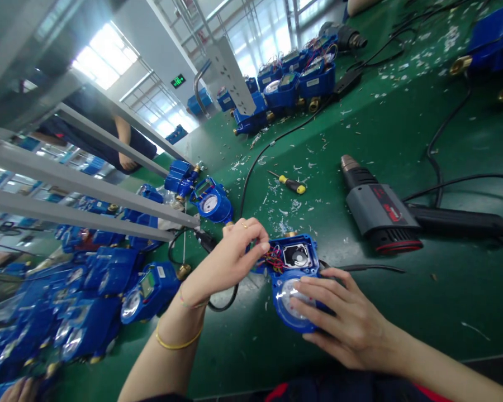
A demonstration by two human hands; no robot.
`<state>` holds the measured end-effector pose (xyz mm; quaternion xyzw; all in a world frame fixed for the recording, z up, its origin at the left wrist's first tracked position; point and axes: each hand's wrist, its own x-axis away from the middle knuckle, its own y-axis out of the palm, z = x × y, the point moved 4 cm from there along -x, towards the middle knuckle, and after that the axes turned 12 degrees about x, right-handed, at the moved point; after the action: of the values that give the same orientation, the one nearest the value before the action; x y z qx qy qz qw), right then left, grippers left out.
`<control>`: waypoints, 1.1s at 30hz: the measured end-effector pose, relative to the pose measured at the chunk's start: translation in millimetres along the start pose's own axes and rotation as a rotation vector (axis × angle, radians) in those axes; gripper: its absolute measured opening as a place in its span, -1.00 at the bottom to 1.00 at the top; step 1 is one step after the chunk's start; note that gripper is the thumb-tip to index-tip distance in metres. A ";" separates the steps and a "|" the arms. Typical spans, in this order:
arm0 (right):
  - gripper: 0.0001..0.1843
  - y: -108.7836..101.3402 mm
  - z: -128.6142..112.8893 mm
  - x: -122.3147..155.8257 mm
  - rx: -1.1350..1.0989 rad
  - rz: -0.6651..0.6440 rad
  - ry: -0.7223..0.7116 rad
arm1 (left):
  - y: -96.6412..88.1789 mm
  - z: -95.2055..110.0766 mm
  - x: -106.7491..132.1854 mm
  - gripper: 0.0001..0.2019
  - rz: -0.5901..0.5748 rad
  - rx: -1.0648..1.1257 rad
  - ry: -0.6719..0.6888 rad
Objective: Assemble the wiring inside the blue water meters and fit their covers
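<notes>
An open blue water meter (295, 279) lies on the green mat in front of me, its top compartment uncovered with red and dark wires and a round white part showing. My left hand (235, 254) is closed in a pinch at the wires on the meter's left edge. My right hand (339, 318) lies over the round clear dial, fingers spread and pressing it down.
A grey heat gun (377, 209) with a black cord lies to the right. A yellow-handled screwdriver (291, 183) lies beyond the meter among white scraps. Several blue meters (104, 290) are heaped at the left, more (293, 84) at the back. Another person (121, 139) stands behind a metal frame.
</notes>
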<state>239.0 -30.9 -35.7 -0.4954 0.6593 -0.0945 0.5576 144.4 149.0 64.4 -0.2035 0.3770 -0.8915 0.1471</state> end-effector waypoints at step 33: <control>-0.80 -5.7 -2.8 -11.9 -0.096 0.100 0.129 | 21.0 -36.0 49.7 -0.85 0.321 0.237 -0.310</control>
<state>238.5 -25.9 -23.2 -0.4811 0.7214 -0.0666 0.4937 86.1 136.3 38.8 -0.2567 0.2700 -0.8528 0.3659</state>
